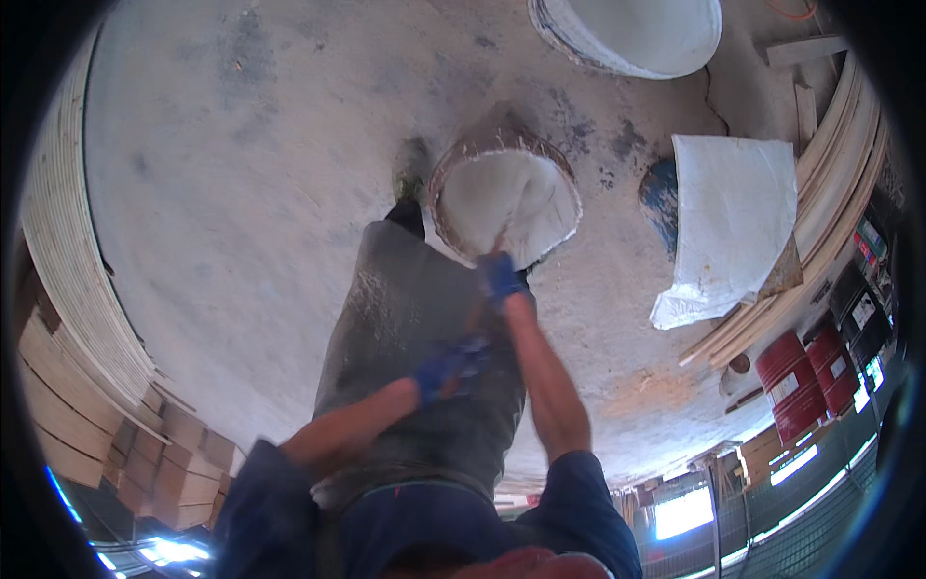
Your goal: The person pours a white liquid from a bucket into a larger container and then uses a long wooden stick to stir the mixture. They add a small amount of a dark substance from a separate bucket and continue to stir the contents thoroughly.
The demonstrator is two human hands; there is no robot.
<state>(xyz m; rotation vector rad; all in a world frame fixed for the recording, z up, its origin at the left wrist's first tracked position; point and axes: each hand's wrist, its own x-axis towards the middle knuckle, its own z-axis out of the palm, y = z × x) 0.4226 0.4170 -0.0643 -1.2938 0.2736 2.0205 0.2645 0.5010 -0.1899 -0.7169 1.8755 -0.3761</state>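
Both my hands wear blue gloves and grip one stick-like wooden handle (474, 318), blurred by motion. My right hand (499, 279) holds it lower down, at the near rim of a round tub (443, 224). Closer to my body, my left hand (452, 368) is closed around its upper part. The far end of the handle reaches into a whitish, smooth mass (499, 192) inside the tub; what lies below the surface is hidden. The tub stands on the floor just past my legs, its rim crusted white.
A larger white-lined container (629, 36) stands beyond. To the right, a white sheet (731, 224) partly covers a blue object (660, 203), beside long wooden boards (839, 195). Red drums (791, 383) stand farther right. Stacked panels (69, 217) and cartons (181, 470) line the left.
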